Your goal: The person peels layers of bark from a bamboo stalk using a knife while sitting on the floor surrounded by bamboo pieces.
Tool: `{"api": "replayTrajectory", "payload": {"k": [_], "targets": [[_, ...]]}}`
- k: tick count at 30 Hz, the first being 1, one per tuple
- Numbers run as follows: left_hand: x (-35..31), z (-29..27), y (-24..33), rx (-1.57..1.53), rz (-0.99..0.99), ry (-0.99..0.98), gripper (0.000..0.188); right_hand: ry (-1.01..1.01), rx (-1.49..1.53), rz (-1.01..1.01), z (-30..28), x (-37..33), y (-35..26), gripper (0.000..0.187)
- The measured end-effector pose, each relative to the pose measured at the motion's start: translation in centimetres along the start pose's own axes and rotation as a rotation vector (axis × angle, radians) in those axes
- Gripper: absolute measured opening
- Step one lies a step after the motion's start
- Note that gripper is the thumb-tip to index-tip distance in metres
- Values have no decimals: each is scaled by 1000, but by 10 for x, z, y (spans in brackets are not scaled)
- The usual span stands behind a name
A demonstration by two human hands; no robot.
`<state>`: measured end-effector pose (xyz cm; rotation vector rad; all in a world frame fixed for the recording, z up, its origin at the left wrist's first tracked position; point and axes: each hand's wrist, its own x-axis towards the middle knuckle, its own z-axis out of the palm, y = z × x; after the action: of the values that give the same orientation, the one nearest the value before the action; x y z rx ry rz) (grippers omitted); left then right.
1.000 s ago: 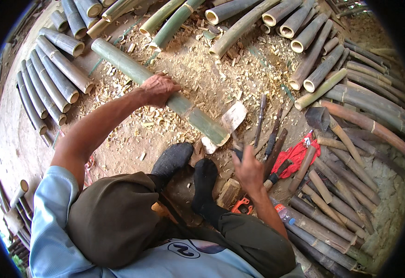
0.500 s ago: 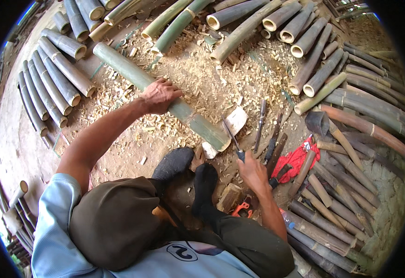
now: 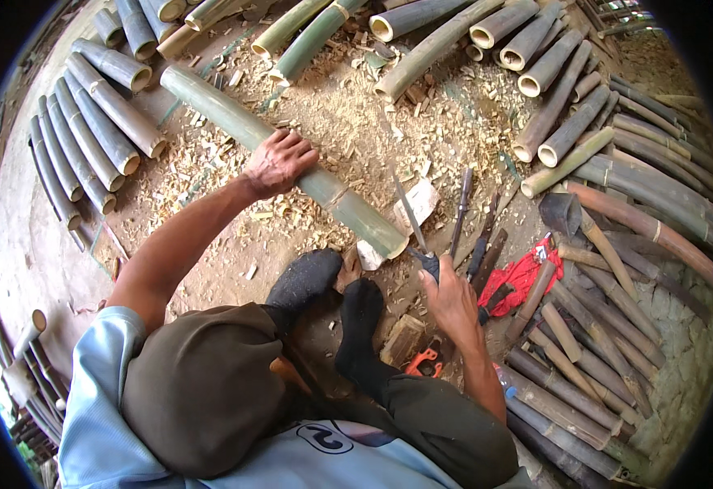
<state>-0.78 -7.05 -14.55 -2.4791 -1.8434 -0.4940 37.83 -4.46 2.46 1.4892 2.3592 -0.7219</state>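
Note:
My left hand (image 3: pixel 281 161) is wrapped over the middle of a thick green bamboo pole (image 3: pixel 356 213), which slants from the upper left down towards my feet. The pole's near end rests on a pale wooden block (image 3: pixel 419 204). In my right hand (image 3: pixel 449 300) is the dark handle of a long, narrow-bladed knife (image 3: pixel 408 213). Its blade points up and away, just right of the pole's near end, and seems apart from the pole. My feet in dark socks (image 3: pixel 359 326) are planted below that end.
Wood shavings (image 3: pixel 209 183) cover the ground around the pole. Long-handled tools (image 3: pixel 461 213) and a red cloth (image 3: pixel 519 281) lie to the right. Cut bamboo lengths (image 3: pixel 564 130) form an arc around me. A wood chunk (image 3: pixel 403 338) and an orange tool (image 3: pixel 426 363) sit near my right foot.
The knife has swung away and its blade now reaches farther up. My right hand has shifted slightly right. The pole's near end has risen a little in view; my left hand keeps its hold.

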Motion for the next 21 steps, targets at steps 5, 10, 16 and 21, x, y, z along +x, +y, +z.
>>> {"api": "replayTrajectory", "payload": {"k": [5,10,16,21], "targets": [[-7,3,3,43,-13,80,50,328,256,-235,1,-16,-20,31],[13,-9,14,49,-73,-134,61,-27,-81,126,22,9,6,33],[51,-33,3,17,-45,-705,60,232,263,-177,-18,-13,-34,32],[42,-8,-4,-33,-74,-665,42,35,-69,28,32,-6,29,34]]}}
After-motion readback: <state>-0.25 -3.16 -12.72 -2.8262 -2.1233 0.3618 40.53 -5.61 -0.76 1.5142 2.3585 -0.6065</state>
